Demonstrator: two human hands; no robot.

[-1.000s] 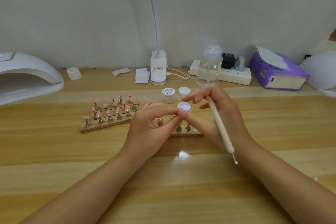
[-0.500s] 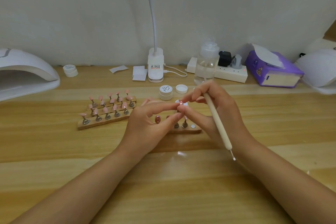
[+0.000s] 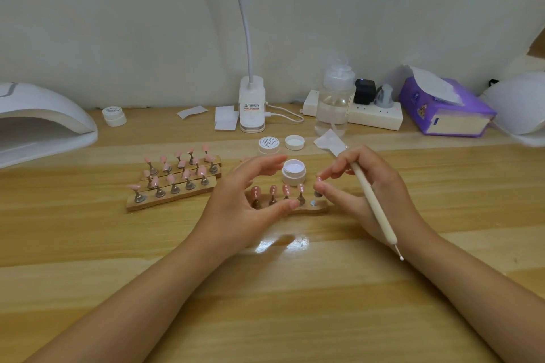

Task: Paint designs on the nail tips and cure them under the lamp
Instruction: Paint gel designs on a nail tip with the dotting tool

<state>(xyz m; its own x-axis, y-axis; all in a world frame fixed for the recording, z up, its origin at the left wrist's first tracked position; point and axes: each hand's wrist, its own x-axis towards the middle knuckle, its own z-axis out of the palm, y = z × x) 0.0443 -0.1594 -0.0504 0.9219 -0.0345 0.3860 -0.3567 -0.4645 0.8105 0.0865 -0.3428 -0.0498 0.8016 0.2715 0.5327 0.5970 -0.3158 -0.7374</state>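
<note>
A short wooden holder (image 3: 321, 209) at mid-table carries several pink nail tips with white dots (image 3: 273, 190) on metal stands. My left hand (image 3: 244, 206) hovers over its left half, fingers loosely curved and holding nothing, the thumb tip in front of the holder. My right hand (image 3: 371, 194) grips a cream dotting tool (image 3: 373, 203) whose white-tipped end points toward me. Its thumb and forefinger also pinch one dotted nail tip (image 3: 319, 178) just above the holder's right end. An open jar of white gel (image 3: 293, 171) stands right behind the holder.
Three wooden strips with plain pink nail tips (image 3: 177, 183) lie to the left. A white curing lamp (image 3: 38, 124) sits far left, a second one (image 3: 519, 106) far right. Behind are a closed jar (image 3: 269, 144), lid (image 3: 295, 142), wipe (image 3: 330, 141), bottle (image 3: 334, 100), desk-lamp base (image 3: 251, 106), power strip (image 3: 374, 116), tissue box (image 3: 442, 109).
Both hands were pinched together on one nail tip. My left hand has let go and opened to the left; my right hand has carried the tip down toward the holder's right end.
</note>
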